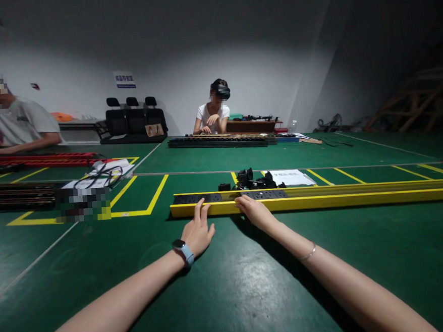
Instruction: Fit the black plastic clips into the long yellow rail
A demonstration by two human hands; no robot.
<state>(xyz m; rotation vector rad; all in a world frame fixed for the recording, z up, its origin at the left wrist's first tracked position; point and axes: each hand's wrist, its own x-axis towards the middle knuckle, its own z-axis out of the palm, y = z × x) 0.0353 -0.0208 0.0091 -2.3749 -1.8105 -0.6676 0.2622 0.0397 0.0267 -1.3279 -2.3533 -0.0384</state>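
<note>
A long yellow channel rail [322,201] lies across the green table in front of me. Black socket modules [184,199] sit in its left end, and a second group of black socket modules [271,194] sits farther right, with a gap between the groups. My left hand [198,233], wearing a watch, has its fingers stretched out, fingertips touching the near side of the rail by the left group. At the left end of the second group, my right hand [255,213] is closed, fingers pinched at a socket module there; its fingertips partly hide the contact.
Behind the rail lie a pile of black plastic parts [251,179] and a white paper sheet [288,177]. Cables [110,171] and dark rails [19,196] lie at left, beside red rails [54,160]. Two people work at the table's far side and left.
</note>
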